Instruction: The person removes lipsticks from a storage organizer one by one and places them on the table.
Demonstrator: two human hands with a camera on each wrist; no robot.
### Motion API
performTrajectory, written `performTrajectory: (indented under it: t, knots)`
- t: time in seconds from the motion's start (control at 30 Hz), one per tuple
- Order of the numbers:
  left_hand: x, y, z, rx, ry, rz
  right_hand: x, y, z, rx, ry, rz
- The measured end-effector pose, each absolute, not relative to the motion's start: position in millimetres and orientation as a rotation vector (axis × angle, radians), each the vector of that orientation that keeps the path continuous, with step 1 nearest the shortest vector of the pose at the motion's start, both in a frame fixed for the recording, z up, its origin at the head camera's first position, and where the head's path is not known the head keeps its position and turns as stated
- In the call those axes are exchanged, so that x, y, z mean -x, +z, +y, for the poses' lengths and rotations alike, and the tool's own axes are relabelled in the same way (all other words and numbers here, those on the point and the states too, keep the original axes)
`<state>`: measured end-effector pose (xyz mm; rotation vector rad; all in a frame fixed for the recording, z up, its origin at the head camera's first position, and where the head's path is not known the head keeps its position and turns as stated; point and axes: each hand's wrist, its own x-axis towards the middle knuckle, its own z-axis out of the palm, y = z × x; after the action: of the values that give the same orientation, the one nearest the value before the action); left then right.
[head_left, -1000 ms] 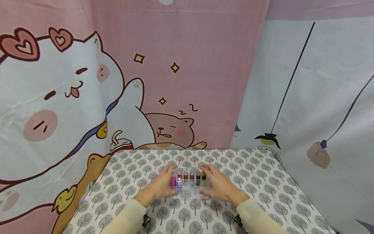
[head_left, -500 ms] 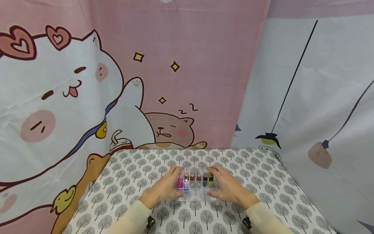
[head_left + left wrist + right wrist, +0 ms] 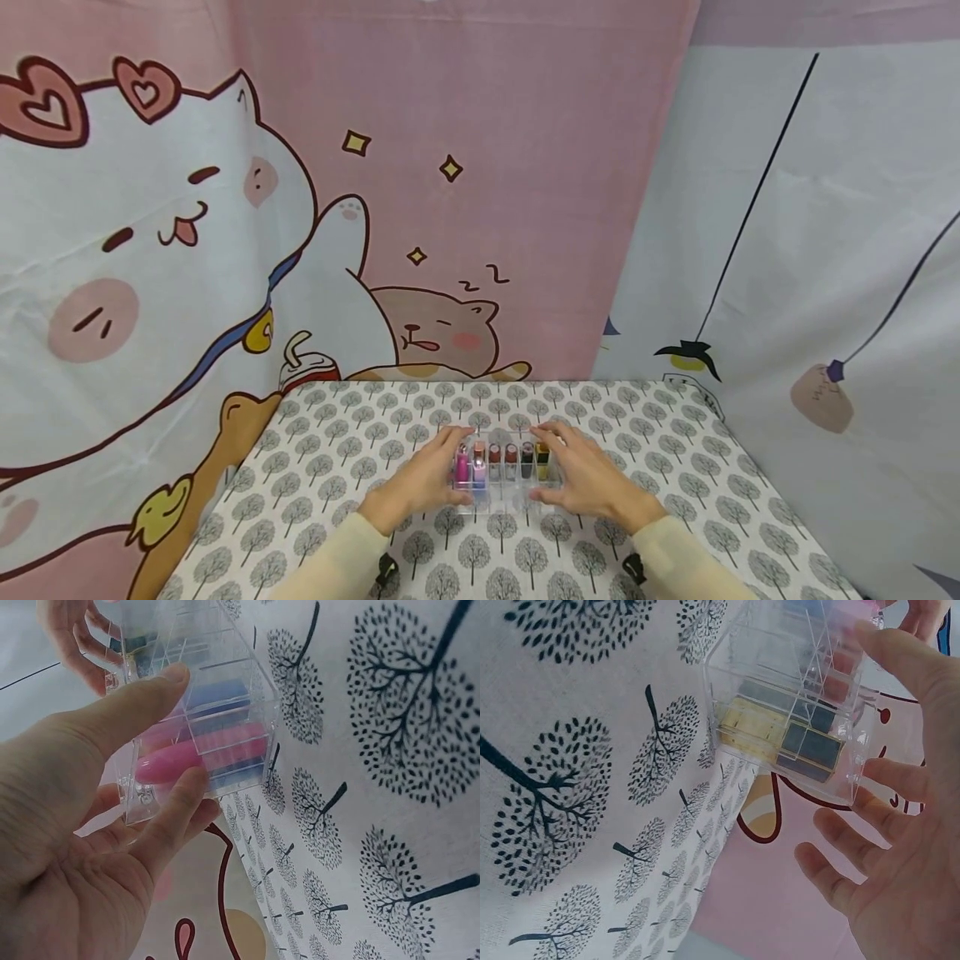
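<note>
A clear plastic lipstick organizer (image 3: 492, 490) with several compartments sits on the patterned cloth. One row of lipstick-like tubes stands in it: a bright pink one (image 3: 462, 467) at the left end, dark red and black-topped ones in the middle, a gold-and-black one (image 3: 542, 460) at the right. My left hand (image 3: 423, 479) grips the left end, thumb in front and fingers round the side. At the right end my right hand (image 3: 588, 479) holds with thumb in front and index finger behind; in the right wrist view its other fingers spread off the plastic.
A table under white cloth with a grey tree print (image 3: 322, 533) surrounds the organizer. Behind it hangs a pink curtain (image 3: 540, 208) with cartoon animals, and a whitish curtain (image 3: 825, 250) at the right. Black bands (image 3: 633, 569) show under the wrists.
Between one second and half a second ago, both hands and the organizer shifted slightly to the right. Since then they have stayed nearly still.
</note>
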<state>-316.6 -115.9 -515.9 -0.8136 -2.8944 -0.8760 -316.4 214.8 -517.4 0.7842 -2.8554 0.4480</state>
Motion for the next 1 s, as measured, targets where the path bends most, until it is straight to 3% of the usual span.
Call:
performTrajectory:
  t: [0.47, 1.0]
  knots:
    - [321.6, -514.1, -120.7, 0.843, -0.906, -2.903, 319.5, -507.7, 198.1, -0.806, 0.385, -2.802]
    - [324.4, -515.4, -120.0, 0.848, -0.887, -2.886, 324.7, -508.4, 151.9, -1.073, 0.482, -2.657]
